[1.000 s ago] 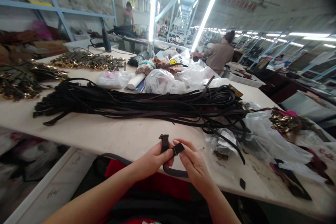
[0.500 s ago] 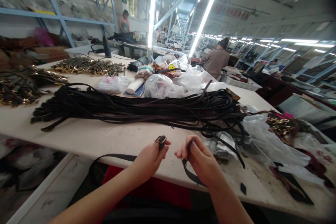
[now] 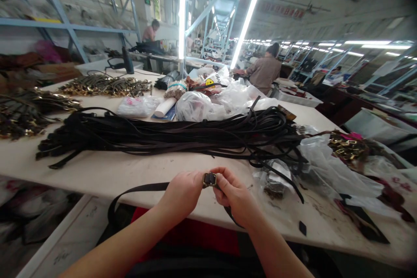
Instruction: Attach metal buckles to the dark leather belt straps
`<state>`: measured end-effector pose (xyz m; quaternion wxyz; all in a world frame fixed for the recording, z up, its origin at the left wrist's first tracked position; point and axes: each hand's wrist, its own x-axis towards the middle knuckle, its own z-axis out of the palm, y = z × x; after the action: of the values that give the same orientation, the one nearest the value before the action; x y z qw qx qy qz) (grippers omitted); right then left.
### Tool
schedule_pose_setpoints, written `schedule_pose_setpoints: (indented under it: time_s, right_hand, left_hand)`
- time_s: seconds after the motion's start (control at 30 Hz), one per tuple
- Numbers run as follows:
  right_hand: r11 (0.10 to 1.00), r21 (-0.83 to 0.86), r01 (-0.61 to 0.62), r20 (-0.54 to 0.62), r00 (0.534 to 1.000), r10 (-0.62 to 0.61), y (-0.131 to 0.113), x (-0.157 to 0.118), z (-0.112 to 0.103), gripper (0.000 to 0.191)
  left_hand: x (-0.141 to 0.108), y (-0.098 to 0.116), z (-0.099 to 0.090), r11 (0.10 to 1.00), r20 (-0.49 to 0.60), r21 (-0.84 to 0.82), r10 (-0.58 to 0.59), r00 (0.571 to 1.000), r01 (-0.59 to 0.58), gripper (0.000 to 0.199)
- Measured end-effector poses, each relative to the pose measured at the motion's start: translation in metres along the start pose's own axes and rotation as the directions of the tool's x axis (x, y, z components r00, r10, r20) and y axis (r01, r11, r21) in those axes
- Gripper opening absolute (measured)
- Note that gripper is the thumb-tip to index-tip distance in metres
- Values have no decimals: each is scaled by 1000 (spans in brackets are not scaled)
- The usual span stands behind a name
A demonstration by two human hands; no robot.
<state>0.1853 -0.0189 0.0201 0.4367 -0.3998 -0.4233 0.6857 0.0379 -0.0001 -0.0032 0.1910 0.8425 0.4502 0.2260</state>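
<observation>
Left hand [image 3: 185, 191] and right hand [image 3: 233, 195] nearly meet over the near edge of the table [image 3: 137, 173], both closed on the buckle [image 3: 209, 179] and dark strap [image 3: 143, 187]. Buckle sits between the fingertips, strap threaded in it. Strap runs left past the left hand and loops down off the edge; another length hangs below the right hand. Long bundle of black straps [image 3: 169, 132] lies just beyond. Clear plastic bag [image 3: 276, 178] right of the hands, small black piece [image 3: 302, 227] near the edge.
</observation>
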Motion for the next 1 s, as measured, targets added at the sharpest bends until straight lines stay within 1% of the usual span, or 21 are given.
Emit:
schedule_pose_setpoints:
  time_s: [0.07, 0.13, 0.17, 0.23, 0.27, 0.3, 0.33, 0.37, 0.4, 0.43, 0.47, 0.5, 0.53, 0.57, 0.67, 0.7, 0.77, 0.8, 0.87, 0.93, 1.0]
  right_hand:
    - [999, -31, 27, -42, 999, -28, -1, -1, 0, 44]
    - [992, -111, 54, -3, 999, -54, -3, -2, -3, 44]
    - [987, -141, 72, 17, 997, -70, -4, -2, -5, 41]
    - [983, -153, 102, 39, 994, -97, -5, -3, -12, 33]
    - [983, -145, 109, 41, 994, -104, -6, -4, -16, 30]
    - [984, -143, 109, 46, 994, -104, -7, -3, -19, 27]
    - [982, -152, 109, 57, 993, -101, -8, -3, -20, 24]
    - [978, -174, 115, 73, 992, -104, -9, -2, -20, 21]
    - [969, -202, 141, 93, 988, -124, -9, -2, -19, 19]
    - [954, -234, 188, 113, 980, -165, -11, -2, -17, 18]
    - [932, -264, 249, 133, 966, -221, -12, -3, -14, 16]
    - [904, -287, 316, 153, 947, -282, -15, -5, -10, 15]
    - [875, -295, 383, 172, 922, -346, -19, -9, -6, 13]
    - [848, -286, 446, 190, 894, -406, -24, -15, -2, 13]
    - [777, -205, 594, 199, 803, -562, -41, -34, 5, 15]
    - [743, -229, 629, 184, 777, -601, -45, -39, 6, 15]
    - [640, -458, 617, 177, 769, -614, -48, -42, 4, 17]
    - [548, -628, 553, 184, 789, -586, -47, -40, 2, 19]
    - [284, -900, 330, 176, 872, -457, -37, -32, -4, 23]
    - [43, -989, 144, 122, 934, -335, -24, -22, -7, 24]
    - [-81, -996, 42, 62, 960, -273, -13, -16, -8, 24]
  left_hand:
    - [0, 2, 4, 1000, 50, -15, -19, 999, 20, 26]
    - [-1, 4, 1, 999, 81, -38, -5, 997, 8, 25]
    - [-3, 5, -3, 999, 60, -45, 8, 998, -5, 23]
    - [-6, 10, -16, 997, -59, -81, 15, 998, -20, 24]
    - [-6, 12, -24, 989, -110, -151, -17, 994, 0, 29]
    - [-7, 14, -32, 961, -110, -271, -82, 991, 49, 30]
    - [-7, 17, -39, 894, -43, -428, -165, 985, 131, 29]
    - [-6, 19, -44, 776, 77, -587, -232, 970, 232, 27]
    - [-5, 20, -46, 617, 211, -713, -264, 941, 333, 26]
    - [-4, 21, -47, 448, 329, -792, -260, 908, 415, 27]
    - [-3, 22, -45, 303, 404, -833, -237, 884, 462, 27]
    - [-2, 23, -41, 199, 438, -855, -213, 873, 478, 27]
    - [-1, 23, -35, 137, 449, -867, -201, 870, 479, 25]
    - [-1, 23, -27, 113, 456, -868, -204, 866, 483, 24]
    - [-3, 21, -2, 149, 476, -833, -299, 827, 533, 24]
    - [-4, 20, 5, 158, 480, -820, -333, 811, 550, 25]
    - [-6, 16, 16, 146, 470, -822, -370, 801, 550, 26]
    - [-7, 14, 19, 128, 458, -835, -376, 805, 535, 26]
    - [-9, 11, 21, 88, 435, -860, -393, 810, 504, 25]
    - [-11, 10, 20, 78, 418, -868, -420, 806, 491, 22]
    - [-11, 11, 18, 106, 397, -867, -440, 805, 486, 19]
